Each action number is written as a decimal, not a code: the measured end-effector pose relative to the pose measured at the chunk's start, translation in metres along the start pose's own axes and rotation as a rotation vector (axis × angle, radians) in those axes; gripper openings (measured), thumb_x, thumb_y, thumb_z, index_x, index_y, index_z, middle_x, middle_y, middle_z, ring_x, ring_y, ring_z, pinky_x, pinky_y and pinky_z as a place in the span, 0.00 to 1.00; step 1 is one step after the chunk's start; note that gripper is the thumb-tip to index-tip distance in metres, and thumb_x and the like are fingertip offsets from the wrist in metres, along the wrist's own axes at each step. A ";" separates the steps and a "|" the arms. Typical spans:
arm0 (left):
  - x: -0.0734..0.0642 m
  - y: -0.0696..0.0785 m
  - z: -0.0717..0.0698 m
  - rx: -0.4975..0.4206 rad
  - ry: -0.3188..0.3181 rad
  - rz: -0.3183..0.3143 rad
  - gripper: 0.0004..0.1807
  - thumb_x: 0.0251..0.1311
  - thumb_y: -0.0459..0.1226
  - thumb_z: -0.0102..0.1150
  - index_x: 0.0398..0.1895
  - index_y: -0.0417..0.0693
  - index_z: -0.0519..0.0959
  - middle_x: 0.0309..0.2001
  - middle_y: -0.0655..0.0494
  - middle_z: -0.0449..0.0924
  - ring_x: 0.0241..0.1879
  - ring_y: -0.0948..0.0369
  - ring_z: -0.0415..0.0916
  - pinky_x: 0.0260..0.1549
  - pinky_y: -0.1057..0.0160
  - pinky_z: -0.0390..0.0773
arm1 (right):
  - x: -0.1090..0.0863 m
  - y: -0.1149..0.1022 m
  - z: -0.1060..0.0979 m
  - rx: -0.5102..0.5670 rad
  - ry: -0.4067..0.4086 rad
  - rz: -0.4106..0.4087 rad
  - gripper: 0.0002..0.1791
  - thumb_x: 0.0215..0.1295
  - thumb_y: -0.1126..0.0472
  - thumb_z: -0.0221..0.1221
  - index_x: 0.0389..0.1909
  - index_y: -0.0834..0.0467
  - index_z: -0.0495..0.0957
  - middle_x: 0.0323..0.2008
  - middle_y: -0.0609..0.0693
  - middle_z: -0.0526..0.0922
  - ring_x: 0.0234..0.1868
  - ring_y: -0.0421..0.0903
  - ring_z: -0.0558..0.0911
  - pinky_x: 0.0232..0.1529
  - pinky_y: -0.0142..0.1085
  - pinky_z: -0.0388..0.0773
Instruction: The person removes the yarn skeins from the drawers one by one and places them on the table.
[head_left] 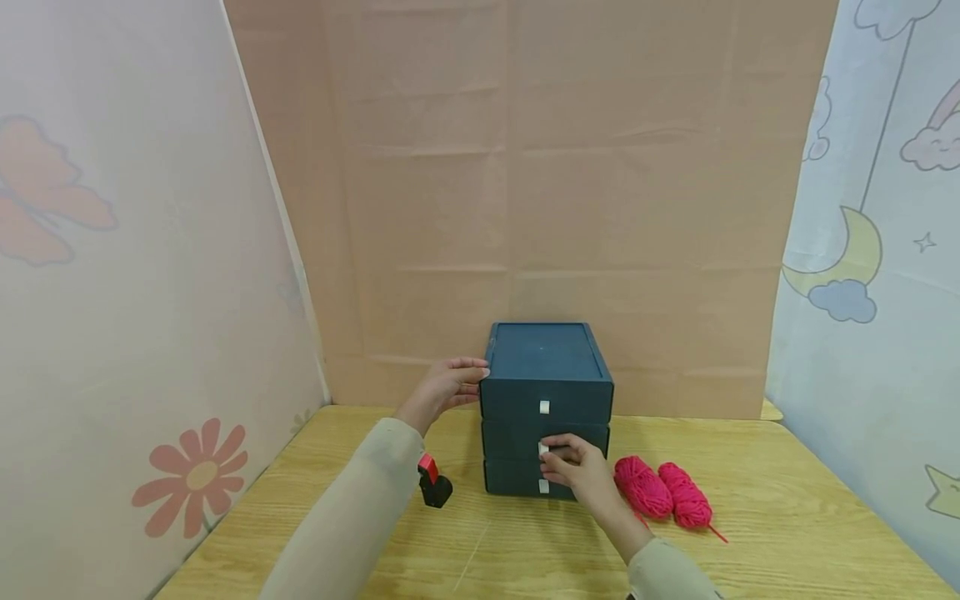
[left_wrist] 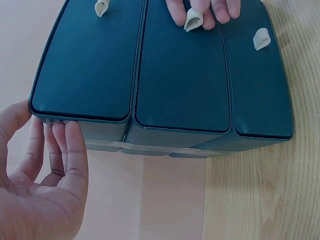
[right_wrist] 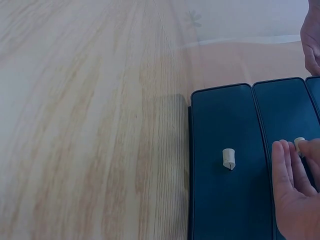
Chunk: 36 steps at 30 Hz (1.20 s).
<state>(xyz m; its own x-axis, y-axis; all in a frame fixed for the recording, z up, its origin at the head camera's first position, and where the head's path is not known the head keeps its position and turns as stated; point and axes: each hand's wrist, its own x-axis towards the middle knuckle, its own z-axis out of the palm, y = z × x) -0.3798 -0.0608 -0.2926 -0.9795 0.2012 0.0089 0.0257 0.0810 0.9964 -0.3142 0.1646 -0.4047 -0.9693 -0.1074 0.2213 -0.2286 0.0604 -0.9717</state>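
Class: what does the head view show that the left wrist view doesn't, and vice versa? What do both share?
Head view only: two pink yarn skeins, a red-and-black object, the top of the drawer unit.

Left wrist view only: the unit's left side wall.

Both: three drawer fronts, white pull tabs, the wooden table, the left hand touching the unit, and the right hand pinching the middle tab.
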 end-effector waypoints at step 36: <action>-0.002 0.000 0.000 -0.014 -0.010 0.012 0.16 0.59 0.38 0.59 0.50 0.44 0.77 0.38 0.52 0.76 0.31 0.58 0.72 0.48 0.53 0.74 | -0.026 -0.009 -0.004 -0.015 -0.052 0.077 0.19 0.58 0.64 0.62 0.49 0.69 0.76 0.39 0.63 0.82 0.36 0.52 0.83 0.40 0.42 0.80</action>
<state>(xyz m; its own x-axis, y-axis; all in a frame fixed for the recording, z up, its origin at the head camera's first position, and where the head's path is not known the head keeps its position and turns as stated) -0.3776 -0.0616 -0.2930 -0.9772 0.2114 0.0201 0.0346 0.0647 0.9973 -0.2874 0.1710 -0.4016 -0.9781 -0.1534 0.1407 -0.1549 0.0854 -0.9842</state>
